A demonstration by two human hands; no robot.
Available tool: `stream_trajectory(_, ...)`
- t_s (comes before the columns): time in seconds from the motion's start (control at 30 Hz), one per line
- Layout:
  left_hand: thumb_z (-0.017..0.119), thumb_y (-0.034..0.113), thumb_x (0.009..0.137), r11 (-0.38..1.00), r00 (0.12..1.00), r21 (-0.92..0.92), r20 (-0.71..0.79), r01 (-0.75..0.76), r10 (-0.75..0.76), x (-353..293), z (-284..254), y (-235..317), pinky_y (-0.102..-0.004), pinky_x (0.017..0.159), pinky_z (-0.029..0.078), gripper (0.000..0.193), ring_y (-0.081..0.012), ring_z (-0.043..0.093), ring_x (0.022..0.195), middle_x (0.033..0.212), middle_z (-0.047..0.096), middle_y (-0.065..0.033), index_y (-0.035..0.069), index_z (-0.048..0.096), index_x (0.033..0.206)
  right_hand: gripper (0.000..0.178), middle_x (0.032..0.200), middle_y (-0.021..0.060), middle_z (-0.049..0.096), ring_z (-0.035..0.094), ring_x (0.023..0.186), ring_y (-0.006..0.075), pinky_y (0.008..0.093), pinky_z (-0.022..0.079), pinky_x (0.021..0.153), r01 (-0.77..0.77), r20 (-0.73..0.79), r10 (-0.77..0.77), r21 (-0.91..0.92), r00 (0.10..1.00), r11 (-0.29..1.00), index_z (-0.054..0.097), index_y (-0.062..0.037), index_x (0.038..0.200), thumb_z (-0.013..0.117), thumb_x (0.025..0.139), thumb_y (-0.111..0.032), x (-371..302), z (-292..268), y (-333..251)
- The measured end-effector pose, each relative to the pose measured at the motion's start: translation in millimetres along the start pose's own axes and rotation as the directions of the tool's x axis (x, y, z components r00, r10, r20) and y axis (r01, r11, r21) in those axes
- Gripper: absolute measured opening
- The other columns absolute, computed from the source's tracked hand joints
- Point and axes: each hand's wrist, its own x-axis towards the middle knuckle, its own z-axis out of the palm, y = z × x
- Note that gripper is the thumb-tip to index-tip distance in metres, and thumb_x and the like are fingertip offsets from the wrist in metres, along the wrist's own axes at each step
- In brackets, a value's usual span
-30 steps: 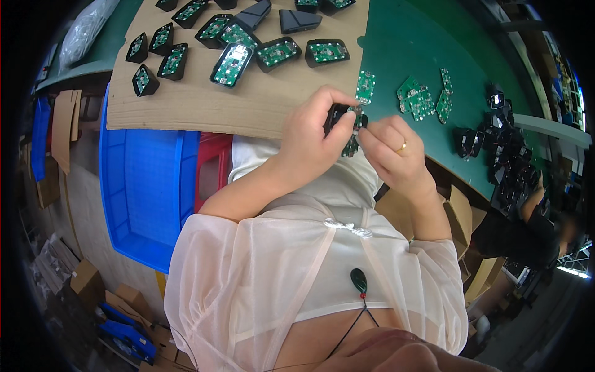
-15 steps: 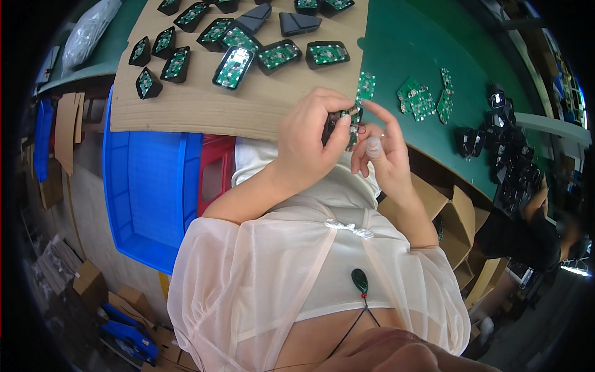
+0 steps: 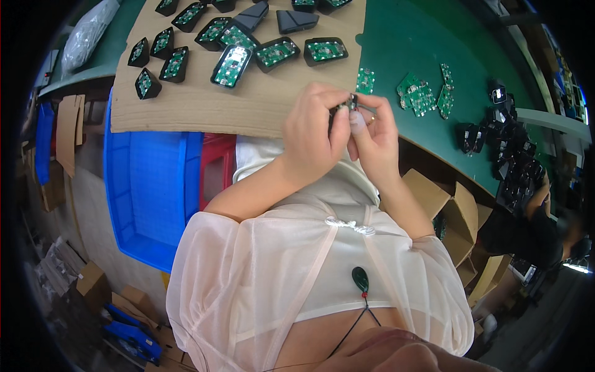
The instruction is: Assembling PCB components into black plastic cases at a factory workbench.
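Note:
My left hand (image 3: 308,133) is closed round a small dark housing with a circuit board (image 3: 347,106), mostly hidden behind my fingers. My right hand (image 3: 379,137) pinches the same piece from the other side, thumb and forefinger meeting at its top edge. Both hands are just over the near right part of a cardboard sheet (image 3: 260,115). On that sheet lie several black housings (image 3: 325,51) fitted with green boards. One housing (image 3: 231,66) has a shiny, clear-looking rim. Beyond my right hand, a loose green board (image 3: 365,80) lies by the sheet's edge.
More loose green boards (image 3: 418,96) are piled on the green table (image 3: 427,37). Dark housings (image 3: 514,161) are heaped at the right, near another person's arm (image 3: 539,197). A blue bin (image 3: 149,186) and red stool (image 3: 217,164) stand at left; open cardboard boxes (image 3: 455,217) at right.
My right thumb and forefinger, apart before, have come together on the piece. Its green board and a red wire, visible earlier, are now mostly covered by my fingers.

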Motion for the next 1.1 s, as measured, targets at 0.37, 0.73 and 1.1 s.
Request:
stream_trajectory(0.37, 0.051, 0.014, 0.088, 0.786, 0.835, -0.287, 0.254, 0.547, -0.488, -19.4, -23.6, -9.6, -0.0303, 0.084, 0.041, 0.039, -0.0249, 0.052, 0.097, 0.107, 0.051, -0.0175, -0.002, 0.040, 0.122, 0.035, 0.079, 0.0058, 0.053, 0.052, 0.055, 0.0095, 0.0191, 0.041, 0.046, 0.077, -0.028, -0.077, -0.014, 0.997, 0.997, 0.039, -0.0027, 0.116, 0.053, 0.084, -0.001, -2.2, -13.1, -5.3)
stream_trajectory(0.73, 0.056, 0.009, 0.085, 0.127, 0.411, -0.407, 0.752, 0.904, -0.515, -17.6, -36.3, -21.9, -0.0250, 0.075, 0.045, 0.030, -0.0108, 0.053, 0.090, 0.099, 0.056, -0.0063, 0.001, 0.044, 0.111, 0.031, 0.080, 0.0072, 0.056, 0.050, 0.057, 0.0088, 0.0187, 0.040, 0.049, 0.077, 0.155, -0.034, -0.280, 0.987, 0.957, 0.040, -0.0020, 0.110, 0.054, 0.083, 0.002, -19.8, -11.4, -6.8)
stream_trajectory(1.1, 0.057, 0.004, 0.082, 0.302, 0.550, -0.478, 0.555, 0.825, -0.625, -24.2, -35.4, -16.4, -0.0237, 0.073, 0.046, 0.026, -0.0107, 0.054, 0.087, 0.093, 0.056, -0.0077, 0.001, 0.042, 0.102, 0.029, 0.072, 0.0058, 0.054, 0.050, 0.064, 0.0218, 0.0303, 0.041, 0.053, 0.686, 0.511, -0.478, -0.645, 0.715, 0.337, 0.064, -0.0070, 0.087, 0.068, 0.059, 0.001, -1.7, -5.3, -18.0)
